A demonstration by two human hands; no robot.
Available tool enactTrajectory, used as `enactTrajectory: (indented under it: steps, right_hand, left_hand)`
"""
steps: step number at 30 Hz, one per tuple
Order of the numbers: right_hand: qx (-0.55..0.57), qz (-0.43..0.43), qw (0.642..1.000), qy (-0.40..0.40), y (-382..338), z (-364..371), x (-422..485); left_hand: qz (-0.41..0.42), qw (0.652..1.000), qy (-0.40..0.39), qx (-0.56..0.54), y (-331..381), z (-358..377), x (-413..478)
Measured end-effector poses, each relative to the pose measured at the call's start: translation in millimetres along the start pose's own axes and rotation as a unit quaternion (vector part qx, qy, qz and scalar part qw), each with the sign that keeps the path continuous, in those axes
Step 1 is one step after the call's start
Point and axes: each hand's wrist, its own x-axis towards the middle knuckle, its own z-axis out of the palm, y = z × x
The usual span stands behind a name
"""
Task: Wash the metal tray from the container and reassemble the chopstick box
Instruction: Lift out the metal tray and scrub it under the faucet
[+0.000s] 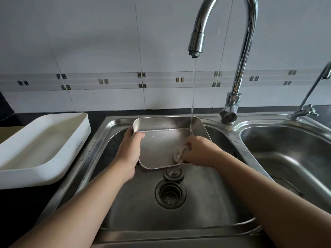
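Note:
A rectangular metal tray [161,142] is held tilted over the left sink basin, its open side facing me. My left hand [129,151] grips the tray's left rim, thumb curled over the edge. Inside the tray at its lower right, my right hand [198,151] holds a pale cloth [180,153] against the metal. A thin stream of water [193,97] falls from the tap onto the tray's far right corner. A white plastic container [41,145] lies on the dark counter to the left.
The chrome gooseneck tap [238,56] rises behind the sink divider. A drain strainer [170,194] and a loose plug [173,173] sit in the left basin [206,203]. A second basin [290,158] lies to the right, with a small tap [311,97] behind it.

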Motion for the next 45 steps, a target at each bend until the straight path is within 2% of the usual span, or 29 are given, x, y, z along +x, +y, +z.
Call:
enactTrajectory:
  steps: [2, 8, 11, 18, 22, 25, 28, 31, 35, 40, 45]
  right_hand:
    - [-0.051, 0.025, 0.998, 0.018, 8.0, 0.5, 3.3]
    - [-0.069, 0.038, 0.996, 0.034, 11.6, -1.1, 9.1]
    - [-0.010, 0.015, 1.000, -0.006, 6.1, -0.8, 3.1]
    - [0.114, -0.129, 0.982, -0.081, -40.3, 20.7, -18.0]
    - [0.176, -0.155, 0.969, -0.083, -54.4, 20.7, -26.3]
    - [0.158, -0.115, 0.975, -0.107, -47.5, 8.9, -22.2]
    - [0.092, -0.047, 0.988, -0.111, -28.0, -2.7, -14.1]
    - [-0.028, 0.008, 0.996, -0.088, -7.4, -9.9, -7.5]
    - [-0.077, 0.055, 0.995, -0.025, -3.6, -11.3, -7.5]
    - [0.013, -0.037, 0.996, -0.077, -25.1, 0.6, -16.4]
    - [0.142, -0.149, 0.970, -0.130, -57.5, 17.5, -28.4]
  left_hand:
    - [0.002, 1.000, -0.001, 0.005, -0.5, 0.1, -0.3]
    - [0.011, 1.000, -0.004, 0.004, 1.1, 1.3, -3.3]
    - [0.016, 1.000, 0.000, 0.007, 2.0, 2.7, -4.8]
    - [0.042, 0.999, -0.010, 0.023, -1.2, 8.2, -7.8]
    - [0.033, 0.999, 0.003, 0.000, 0.4, 9.7, -8.6]
    - [0.028, 1.000, 0.001, -0.009, 1.8, 8.6, -8.4]
    - [0.020, 1.000, -0.001, -0.010, 2.2, 6.2, -6.7]
    - [0.013, 1.000, -0.006, -0.011, 1.8, 5.0, -6.4]
    - [0.006, 1.000, -0.013, -0.011, 1.7, 6.0, -7.1]
    - [0.021, 1.000, 0.002, -0.006, 1.3, 7.0, -7.8]
    - [0.018, 1.000, 0.010, -0.014, 0.4, 11.6, -8.8]
